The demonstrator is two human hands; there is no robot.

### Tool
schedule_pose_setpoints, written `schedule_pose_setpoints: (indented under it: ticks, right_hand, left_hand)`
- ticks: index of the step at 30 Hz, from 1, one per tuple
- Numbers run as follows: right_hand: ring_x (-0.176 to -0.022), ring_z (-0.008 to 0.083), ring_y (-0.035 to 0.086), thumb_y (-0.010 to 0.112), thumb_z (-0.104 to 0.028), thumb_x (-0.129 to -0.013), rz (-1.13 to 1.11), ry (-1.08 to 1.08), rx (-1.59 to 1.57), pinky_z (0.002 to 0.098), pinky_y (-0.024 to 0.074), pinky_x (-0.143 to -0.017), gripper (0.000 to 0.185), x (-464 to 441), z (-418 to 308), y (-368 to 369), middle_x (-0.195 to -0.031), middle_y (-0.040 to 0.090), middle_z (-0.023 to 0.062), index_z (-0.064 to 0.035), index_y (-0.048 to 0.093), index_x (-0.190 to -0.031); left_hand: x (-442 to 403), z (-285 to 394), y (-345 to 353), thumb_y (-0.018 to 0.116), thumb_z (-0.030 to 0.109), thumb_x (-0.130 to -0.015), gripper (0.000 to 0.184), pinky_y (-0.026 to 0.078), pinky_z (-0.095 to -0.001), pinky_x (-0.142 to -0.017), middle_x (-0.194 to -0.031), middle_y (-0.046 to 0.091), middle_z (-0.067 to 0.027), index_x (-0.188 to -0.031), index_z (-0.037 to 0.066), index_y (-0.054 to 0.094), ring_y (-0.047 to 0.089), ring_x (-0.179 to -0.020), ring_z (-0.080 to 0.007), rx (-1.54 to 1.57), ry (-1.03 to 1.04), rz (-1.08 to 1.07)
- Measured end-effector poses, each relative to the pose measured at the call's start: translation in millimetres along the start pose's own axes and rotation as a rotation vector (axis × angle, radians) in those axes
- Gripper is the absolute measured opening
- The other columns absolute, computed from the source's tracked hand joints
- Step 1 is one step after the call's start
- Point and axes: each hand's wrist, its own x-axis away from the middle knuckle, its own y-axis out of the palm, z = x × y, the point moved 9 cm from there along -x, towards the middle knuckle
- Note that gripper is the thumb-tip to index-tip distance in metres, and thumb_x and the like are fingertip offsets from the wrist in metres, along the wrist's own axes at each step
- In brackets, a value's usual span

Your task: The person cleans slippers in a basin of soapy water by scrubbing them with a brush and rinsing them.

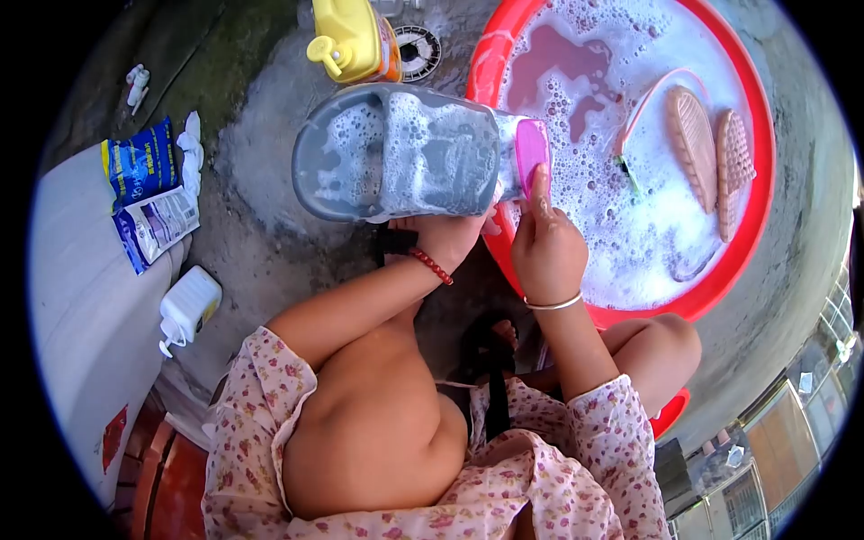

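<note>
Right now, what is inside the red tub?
The tub shows foam, two pale pink soles and a thin curved edge. Foam covers the bottom, so anything beneath cannot be seen.

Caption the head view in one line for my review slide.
At a red tub of suds, the left hand holds a soapy grey slipper while the right hand grips a pink brush.
</note>
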Motion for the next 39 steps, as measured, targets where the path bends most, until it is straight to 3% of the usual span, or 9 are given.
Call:
schedule_pose_setpoints:
  ticks: [8, 12, 16, 20, 22, 25, 29, 36, 39]
  right_hand:
    - [-0.045, 0.0267, 0.054, 0.064, -0.013, -0.088, -0.055, -0.074, -0.035, 0.0406, 0.0399, -0.041, 0.058, 34, -12, -17, -0.056, 0.051, 0.0089, -0.014, 0.05, -0.144]
    - [-0.044, 0.0252, 0.053, 0.065, -0.016, -0.086, -0.025, -0.179, 0.09, 0.0391, 0.039, -0.04, 0.056, -6, -10, -26, -0.057, 0.051, 0.0078, -0.0191, 0.055, -0.141]
    - [-0.045, 0.0249, 0.053, 0.066, -0.019, -0.087, -0.118, -0.263, 0.072, 0.0391, 0.0397, -0.041, 0.054, -8, -7, -38, -0.058, 0.051, 0.0072, -0.0224, 0.056, -0.14]
    - [-0.044, 0.024, 0.053, 0.067, -0.021, -0.087, -0.09, -0.314, 0.151, 0.0383, 0.0396, -0.041, 0.051, -13, -12, -41, -0.058, 0.049, 0.0064, -0.0242, 0.058, -0.138]
    - [-0.044, 0.0241, 0.053, 0.066, -0.021, -0.087, -0.077, -0.296, 0.215, 0.0382, 0.0396, -0.041, 0.052, -14, -10, -38, -0.058, 0.049, 0.0063, -0.0246, 0.057, -0.139]
    - [-0.047, 0.0281, 0.055, 0.065, -0.018, -0.089, -0.062, -0.217, 0.182, 0.0414, 0.0414, -0.044, 0.053, -23, -12, -33, -0.059, 0.053, 0.0094, -0.0238, 0.054, -0.141]
    - [-0.051, 0.0319, 0.058, 0.063, -0.019, -0.092, -0.021, -0.143, 0.085, 0.0425, 0.0435, -0.049, 0.049, -53, -11, -28, -0.062, 0.057, 0.0147, -0.0196, 0.055, -0.14]
    - [-0.047, 0.0252, 0.055, 0.061, -0.017, -0.095, -0.231, -0.031, -0.256, 0.0353, 0.0433, -0.052, 0.035, -19, -19, -44, -0.061, 0.052, 0.0206, -0.0118, 0.064, -0.13]
    - [-0.053, 0.0366, 0.062, 0.063, -0.019, -0.091, -0.207, -0.032, -0.174, 0.044, 0.0468, -0.05, 0.038, -24, -17, -37, -0.061, 0.058, 0.0216, -0.0118, 0.064, -0.128]
  left_hand:
    - [19, 6, -10, 0.062, 0.034, -0.092, 0.034, 0.061, -0.0347, -0.061, -0.069, 0.064, -0.0072, -0.086, 0.001, 0.063, 0.068, -0.058, -0.0215, 0.21, -0.272, 0.079]
    - [70, 32, 34, 0.061, 0.031, -0.094, 0.028, 0.057, -0.0316, -0.065, -0.078, 0.067, -0.0063, -0.101, 0.005, 0.064, 0.067, -0.068, -0.0152, -0.21, -0.502, -0.754]
    - [117, 191, 67, 0.072, 0.022, -0.085, 0.023, 0.053, -0.0347, -0.072, -0.085, 0.068, -0.0093, -0.095, 0.002, 0.068, 0.067, -0.077, -0.0245, -0.717, 0.807, -0.699]
    - [42, 220, 46, 0.067, 0.028, -0.086, 0.043, 0.048, -0.0426, -0.095, -0.119, 0.063, -0.0201, -0.115, -0.004, 0.062, 0.06, -0.11, -0.0351, -1.385, 1.175, -0.162]
    - [-18, 181, 15, 0.065, 0.031, -0.087, 0.056, 0.045, -0.0443, -0.101, -0.128, 0.057, -0.0257, -0.126, -0.008, 0.055, 0.056, -0.116, -0.0392, -1.599, 0.496, -0.239]
    - [-15, 164, 3, 0.068, 0.04, -0.081, 0.06, 0.053, -0.0401, -0.088, -0.108, 0.068, -0.021, -0.118, -0.007, 0.06, 0.067, -0.098, -0.0335, -1.549, 0.456, -0.335]
    - [-19, 79, -1, 0.069, 0.036, -0.084, 0.054, 0.053, -0.0307, -0.08, -0.1, 0.069, -0.0152, -0.115, -0.007, 0.061, 0.066, -0.09, -0.0176, -0.117, -0.054, -0.458]
    - [-4, 83, -24, 0.072, 0.023, -0.078, 0.038, 0.053, -0.0352, -0.078, -0.09, 0.072, -0.0182, -0.103, -0.006, 0.066, 0.071, -0.085, -0.0223, -0.46, 0.364, 0.078]
    - [5, 59, -27, 0.074, 0.024, -0.077, 0.035, 0.053, -0.0386, -0.077, -0.089, 0.072, -0.018, -0.102, -0.001, 0.067, 0.071, -0.084, -0.0301, -0.51, 0.345, 0.116]
